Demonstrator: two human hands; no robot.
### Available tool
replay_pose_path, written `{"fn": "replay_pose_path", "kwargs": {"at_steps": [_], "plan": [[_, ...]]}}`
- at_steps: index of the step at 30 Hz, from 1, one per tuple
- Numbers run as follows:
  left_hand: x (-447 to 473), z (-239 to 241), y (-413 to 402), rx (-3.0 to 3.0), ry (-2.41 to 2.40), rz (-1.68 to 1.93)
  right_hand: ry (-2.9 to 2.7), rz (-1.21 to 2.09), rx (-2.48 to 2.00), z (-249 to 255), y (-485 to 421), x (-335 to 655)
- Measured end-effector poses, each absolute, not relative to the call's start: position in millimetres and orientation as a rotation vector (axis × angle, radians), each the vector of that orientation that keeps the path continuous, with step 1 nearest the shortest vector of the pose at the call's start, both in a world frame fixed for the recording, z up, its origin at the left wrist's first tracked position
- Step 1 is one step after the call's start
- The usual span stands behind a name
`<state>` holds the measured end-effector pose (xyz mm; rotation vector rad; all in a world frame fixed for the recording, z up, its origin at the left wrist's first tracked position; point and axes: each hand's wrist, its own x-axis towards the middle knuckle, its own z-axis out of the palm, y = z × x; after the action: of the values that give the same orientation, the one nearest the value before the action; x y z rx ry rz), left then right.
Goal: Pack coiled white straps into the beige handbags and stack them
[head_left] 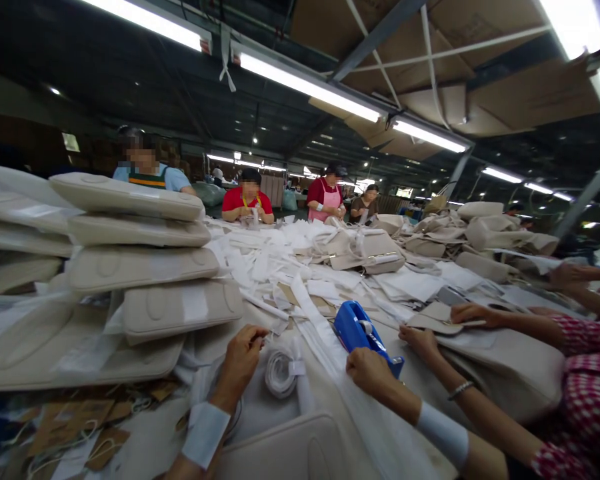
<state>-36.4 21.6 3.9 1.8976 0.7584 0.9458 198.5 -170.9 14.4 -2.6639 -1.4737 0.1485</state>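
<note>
Our left hand (241,360): fingers curled together, contents unclear; tape roll (280,373) just right of it. Our right hand (370,371): closed fist, touching dispenser (361,328) just beyond the knuckles. Co-worker's hand (423,340) farther right, on bag (510,373).

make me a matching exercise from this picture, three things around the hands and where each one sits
Things:
1. blue plastic tape dispenser
2. white roll of tape
3. stack of beige padded panels

Places:
a. piled up to the left of the left hand
b. between the left hand and the right hand
c. just beyond the right hand

Pairs: 1-c, 2-b, 3-a
</note>
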Motion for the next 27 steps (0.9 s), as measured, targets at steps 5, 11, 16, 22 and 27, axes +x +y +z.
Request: {"fn": "replay_pose_path", "kwargs": {"at_steps": [5, 11, 16, 22, 27], "plan": [[-35.7, 1.8, 22.6, 1.909, 0.754, 0.943, -1.430, 0.185, -2.623, 28.0, -166.7, 209.2], [-35.4, -0.4, 24.3, 1.914, 0.755, 0.945, -1.470, 0.167, -2.547, 23.5, -144.9, 215.2], [-35.1, -1.1, 25.5, 1.930, 0.751, 0.967, -1.475, 0.001, -2.518, 2.9, -112.9, 201.6], [-36.0, 0.2, 23.8, 1.929, 0.748, 0.978, -1.460, -0.110, -2.514, -14.9, -112.6, 181.5], [-37.0, 3.0, 21.4, 1.922, 0.754, 0.978, -1.290, -0.012, -2.544, -8.3, -112.0, 190.8]]}}
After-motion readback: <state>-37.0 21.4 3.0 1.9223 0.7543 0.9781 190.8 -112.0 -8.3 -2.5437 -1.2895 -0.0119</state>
